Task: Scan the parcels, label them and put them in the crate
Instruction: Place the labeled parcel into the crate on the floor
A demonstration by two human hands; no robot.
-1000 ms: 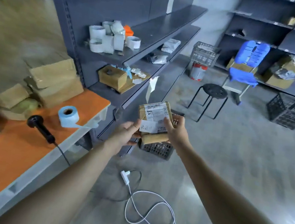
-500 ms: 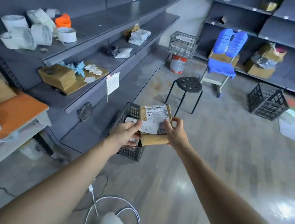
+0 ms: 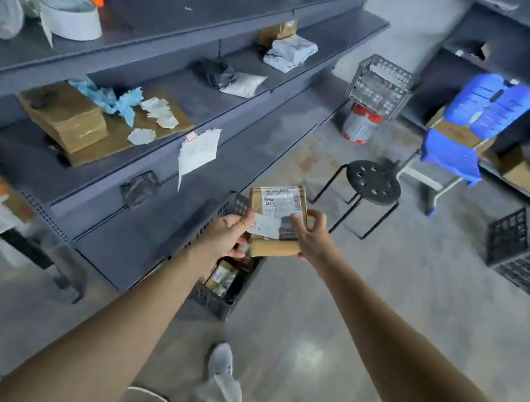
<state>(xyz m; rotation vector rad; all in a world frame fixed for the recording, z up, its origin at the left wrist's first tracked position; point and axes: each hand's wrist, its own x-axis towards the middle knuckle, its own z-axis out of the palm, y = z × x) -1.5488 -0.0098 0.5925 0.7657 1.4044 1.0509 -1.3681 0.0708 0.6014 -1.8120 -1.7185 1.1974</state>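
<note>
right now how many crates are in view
3: dark crate below the held parcel, grey crate atop the bucket, black crate at far right. More may be hidden.

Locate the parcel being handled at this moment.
In the head view, centre frame, the parcel is held between the left hand and right hand over the dark crate, left of the black stool.

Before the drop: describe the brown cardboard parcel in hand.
Small, flat, rectangular brown cardboard parcel, printed white shipping label on top, smaller white sticker over its near part. Held tilted above the dark plastic crate; left hand pinches its left edge at the sticker, right hand grips its right edge.
</note>
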